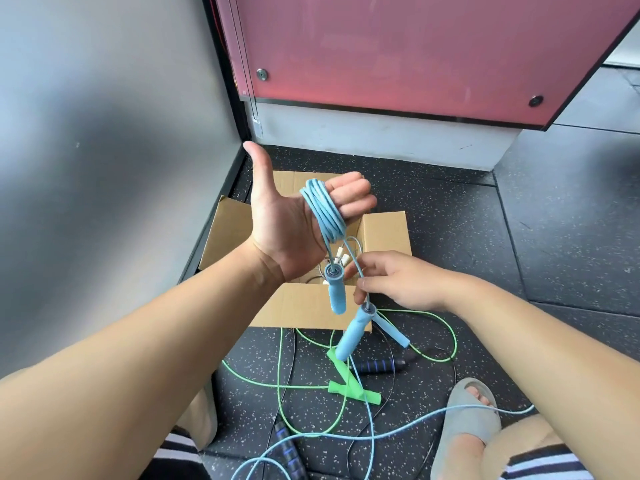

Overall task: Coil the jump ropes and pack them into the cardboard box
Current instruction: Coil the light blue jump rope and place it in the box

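The left hand (287, 223) holds the blue rope (323, 211) looped round its curled fingers, above the open box (384, 233). The right hand (398, 282) pinches the rope just above a handle (353, 332).

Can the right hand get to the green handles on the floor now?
Probably, once freed: the right hand pinches the blue rope, and the green handles lie exposed on the floor below.

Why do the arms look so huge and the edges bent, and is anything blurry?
Head view: the wide-angle lens swells the forearms at the bottom and slants the pink panel; the left hand and blue rope look fairly sharp; soft light throws a diffuse shadow on the grey wall.
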